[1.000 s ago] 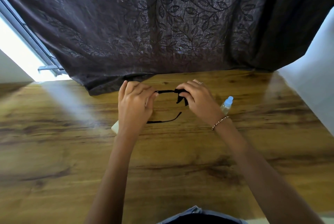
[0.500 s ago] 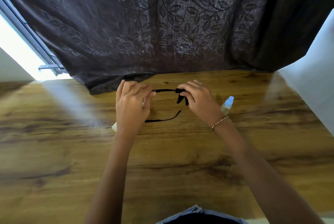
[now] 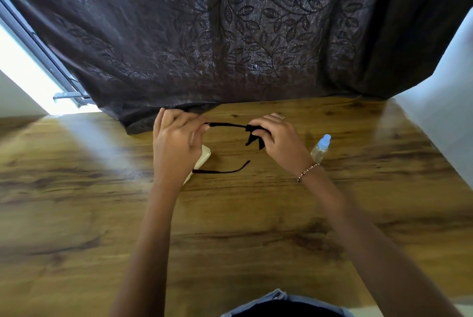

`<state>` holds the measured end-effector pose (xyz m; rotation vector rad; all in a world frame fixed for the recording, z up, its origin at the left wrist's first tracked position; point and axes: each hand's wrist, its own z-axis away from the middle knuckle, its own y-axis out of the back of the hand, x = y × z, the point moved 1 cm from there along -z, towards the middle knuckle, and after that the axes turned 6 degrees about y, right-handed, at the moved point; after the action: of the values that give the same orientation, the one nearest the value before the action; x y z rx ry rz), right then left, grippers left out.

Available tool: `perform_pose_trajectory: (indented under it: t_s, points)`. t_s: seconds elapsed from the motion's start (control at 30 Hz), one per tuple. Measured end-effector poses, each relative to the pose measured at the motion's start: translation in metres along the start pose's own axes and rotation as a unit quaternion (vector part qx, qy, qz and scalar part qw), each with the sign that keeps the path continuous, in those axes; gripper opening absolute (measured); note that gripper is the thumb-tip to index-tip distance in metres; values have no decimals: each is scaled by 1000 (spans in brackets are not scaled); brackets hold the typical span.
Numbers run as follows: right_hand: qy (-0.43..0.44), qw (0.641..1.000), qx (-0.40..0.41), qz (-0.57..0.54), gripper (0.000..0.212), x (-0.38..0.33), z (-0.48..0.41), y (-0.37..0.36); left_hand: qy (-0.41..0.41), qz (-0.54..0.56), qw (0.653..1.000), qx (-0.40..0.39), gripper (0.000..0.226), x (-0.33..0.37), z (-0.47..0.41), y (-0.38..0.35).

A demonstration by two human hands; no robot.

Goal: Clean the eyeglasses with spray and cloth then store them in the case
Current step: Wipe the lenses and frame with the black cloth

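My left hand (image 3: 176,145) grips the front of black eyeglasses (image 3: 225,125) held above the wooden table (image 3: 230,227); the lenses are hidden behind the hand. One temple runs right toward my right hand (image 3: 279,137), which pinches a black cloth (image 3: 256,137) around that temple's far end. The other temple (image 3: 221,170) sticks out lower, free. A small clear spray bottle (image 3: 321,147) with a pale blue cap lies on the table just right of my right wrist. A cream case (image 3: 202,160) lies under my left hand, mostly hidden.
A dark leaf-patterned curtain (image 3: 230,35) hangs along the table's far edge and spills onto it at the left. A bright window frame (image 3: 51,68) shows at far left, a white wall (image 3: 440,117) at right.
Both hands stay nearly in place. My left hand has shifted a little, uncovering more of the cream case. The cloth in my right hand sits slightly farther right along the temple.
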<state>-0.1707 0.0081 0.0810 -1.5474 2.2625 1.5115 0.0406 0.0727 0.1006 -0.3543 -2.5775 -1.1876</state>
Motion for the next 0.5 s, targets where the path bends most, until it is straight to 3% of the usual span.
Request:
perform_pose_trajectory:
  t_s: [0.27,0.4,0.5]
  points:
    - [3,999,-6,-49,18,-12,-5,-15,-22,7,999,-29,13,7,3,-11]
    - [-53,995,-20,-80,20,10,5,-4,11,31,999,8,13,-14,-1,-3]
    - [-92,990,-16,-104,21,22,9,-4,26,37,999,-11,12,-16,-2,-5]
